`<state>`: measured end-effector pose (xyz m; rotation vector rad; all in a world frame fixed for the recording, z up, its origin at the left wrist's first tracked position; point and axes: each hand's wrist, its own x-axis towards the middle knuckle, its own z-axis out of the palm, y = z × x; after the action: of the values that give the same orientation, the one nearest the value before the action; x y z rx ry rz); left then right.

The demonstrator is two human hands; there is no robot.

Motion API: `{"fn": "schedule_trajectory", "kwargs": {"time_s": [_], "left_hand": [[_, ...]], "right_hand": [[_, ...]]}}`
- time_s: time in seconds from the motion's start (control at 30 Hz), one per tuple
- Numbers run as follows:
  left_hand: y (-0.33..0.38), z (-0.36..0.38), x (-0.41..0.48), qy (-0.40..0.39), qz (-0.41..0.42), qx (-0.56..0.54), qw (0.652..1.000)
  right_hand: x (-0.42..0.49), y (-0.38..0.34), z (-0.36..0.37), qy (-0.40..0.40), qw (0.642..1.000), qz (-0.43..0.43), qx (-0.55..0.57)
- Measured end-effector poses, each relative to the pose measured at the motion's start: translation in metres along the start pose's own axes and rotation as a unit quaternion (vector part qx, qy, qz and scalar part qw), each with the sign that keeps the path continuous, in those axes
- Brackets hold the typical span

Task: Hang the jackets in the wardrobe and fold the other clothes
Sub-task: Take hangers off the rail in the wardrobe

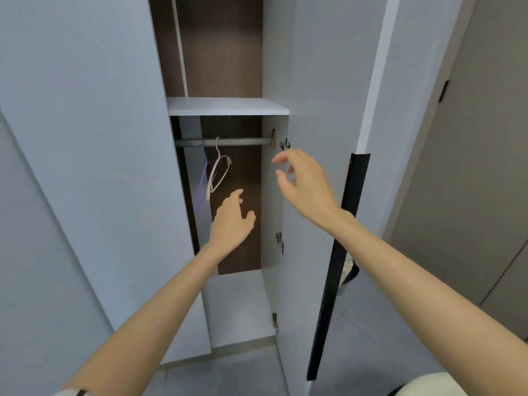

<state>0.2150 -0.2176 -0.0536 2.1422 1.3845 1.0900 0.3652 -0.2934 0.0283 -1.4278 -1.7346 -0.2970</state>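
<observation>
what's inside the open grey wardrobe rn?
A metal rail under a white shelf carries a white plastic hanger and a blurred purple hanger; no clothes show. The grey left door covers the compartment's left side.

A: Where does the camera sit?
B: On the person's head, close before the open wardrobe (pixel 228 107), facing forward and slightly down into it; the rail (pixel 243 142) crosses mid-frame, floor (pixel 228 375) at the bottom edge.
A: How near?
B: Near enough that both forearms enter from the lower corners, the left hand (pixel 231 221) at centre, the right hand (pixel 305 184) just right of it. The wide lens bows the door (pixel 328 81) at right.
A: Other angles?
B: One view carries the scene.
</observation>
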Motion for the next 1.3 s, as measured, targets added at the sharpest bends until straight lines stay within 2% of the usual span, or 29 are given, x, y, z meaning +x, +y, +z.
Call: {"fn": "schedule_trajectory", "kwargs": {"time_s": [0.27, 0.63, 0.8, 0.9, 1.1, 1.3], "left_hand": [[-0.101, -0.077, 0.052, 0.107, -0.059, 0.095, 0.988], [-0.215, -0.135, 0.196, 0.066, 0.002, 0.210, 0.975], [-0.234, -0.132, 0.239, 0.072, 0.033, 0.264, 0.961], [-0.242, -0.124, 0.251, 0.078, 0.034, 0.281, 0.956], [-0.243, -0.118, 0.255, 0.077, 0.015, 0.270, 0.960], [-0.226, -0.116, 0.236, 0.092, -0.008, 0.235, 0.968]], "right_hand": [[0.075, -0.040, 0.121, -0.051, 0.997, 0.001, 0.054], [0.239, -0.072, 0.265, -0.026, 0.992, 0.063, 0.110], [0.294, -0.077, 0.294, -0.039, 0.982, 0.083, 0.167], [0.313, -0.080, 0.306, -0.020, 0.972, 0.113, 0.207], [0.321, -0.084, 0.310, -0.013, 0.971, 0.145, 0.190], [0.300, -0.093, 0.293, 0.005, 0.984, 0.104, 0.142]]}}
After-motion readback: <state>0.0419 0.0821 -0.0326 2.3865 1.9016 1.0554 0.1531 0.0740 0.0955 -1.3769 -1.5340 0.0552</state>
